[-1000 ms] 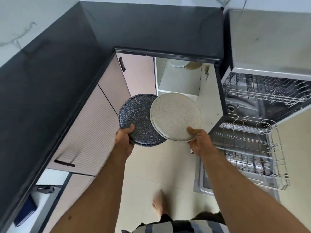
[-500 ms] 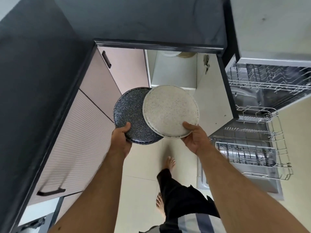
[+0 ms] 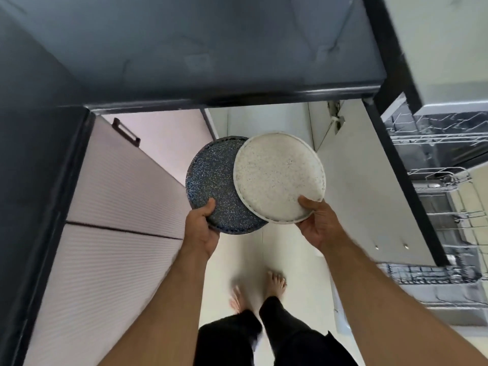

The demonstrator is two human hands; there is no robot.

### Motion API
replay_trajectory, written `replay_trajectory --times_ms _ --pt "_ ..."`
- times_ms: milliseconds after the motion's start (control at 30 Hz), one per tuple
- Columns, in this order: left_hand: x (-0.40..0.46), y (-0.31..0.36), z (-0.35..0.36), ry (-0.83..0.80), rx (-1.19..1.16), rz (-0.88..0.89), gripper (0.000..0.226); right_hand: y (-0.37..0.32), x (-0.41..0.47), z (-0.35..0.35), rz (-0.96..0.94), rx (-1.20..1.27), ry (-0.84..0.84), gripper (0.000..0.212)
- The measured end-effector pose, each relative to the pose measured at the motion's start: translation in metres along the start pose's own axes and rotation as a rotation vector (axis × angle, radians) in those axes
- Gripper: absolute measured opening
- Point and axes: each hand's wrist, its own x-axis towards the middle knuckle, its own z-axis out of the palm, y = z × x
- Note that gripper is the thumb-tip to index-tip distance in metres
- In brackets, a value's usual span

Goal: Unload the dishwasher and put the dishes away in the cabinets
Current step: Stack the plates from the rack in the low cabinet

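My left hand grips the near rim of a dark blue speckled plate. A white speckled plate is held by my right hand at its near edge, and it overlaps the right side of the dark plate. Both plates hover flat, in front of an open lower cabinet under the black countertop. The cabinet's door stands open to the right. Beyond the door the dishwasher is open, with its wire racks pulled out.
Ribbed pink drawer fronts with dark handles run along the left under the counter. My bare feet stand on the pale tiled floor between the drawers and the cabinet door. The dishwasher's lower rack juts out at the right.
I have stepped closer to the counter and the open cabinet, so the view looks more steeply down. Both plates stay in my hands, now nearer the cabinet opening.
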Motion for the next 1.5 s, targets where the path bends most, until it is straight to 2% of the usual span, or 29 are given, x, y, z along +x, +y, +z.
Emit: replay_trajectory --times_ms 167,267,400,567,700,867,1067,1133,1267,1367,1500 --pt "0.071 -0.034 0.012 0.001 0.009 -0.073 0.039 -0.01 0.061 -0.021 -0.066 -0.03 0.035 0.057" --pt "0.115 -0.053 0.017 -0.014 0.021 -0.093 0.032 -0.014 0.097 -0.033 -0.109 -0.073 0.059 0.049" --pt "0.17 -0.068 0.034 -0.033 -0.005 -0.099 0.028 -0.011 0.154 -0.044 -0.144 -0.077 0.107 0.053" --pt "0.225 -0.072 0.06 -0.112 -0.022 -0.065 0.036 -0.02 0.216 -0.044 -0.202 -0.079 0.103 0.062" --pt "0.262 -0.073 0.083 -0.217 -0.053 -0.034 0.021 -0.03 0.257 -0.043 -0.257 -0.071 0.116 0.064" --pt "0.307 -0.072 0.107 -0.266 -0.076 0.036 0.033 -0.04 0.3 -0.031 -0.322 -0.061 0.101 0.07" --pt "0.351 -0.059 0.126 -0.22 0.044 0.104 0.028 -0.044 0.341 -0.02 -0.377 -0.092 0.133 0.065" --pt "0.366 -0.055 0.132 -0.18 0.087 0.139 0.037 -0.047 0.352 -0.014 -0.396 -0.099 0.146 0.061" --pt "0.389 -0.05 0.147 -0.002 0.177 0.242 0.056 -0.048 0.37 0.006 -0.446 -0.154 0.223 0.062" --pt "0.403 -0.049 0.156 0.048 0.229 0.319 0.049 -0.049 0.379 0.018 -0.485 -0.174 0.276 0.059" --pt "0.42 -0.048 0.163 0.023 0.309 0.47 0.046 -0.046 0.385 0.024 -0.566 -0.269 0.353 0.051"
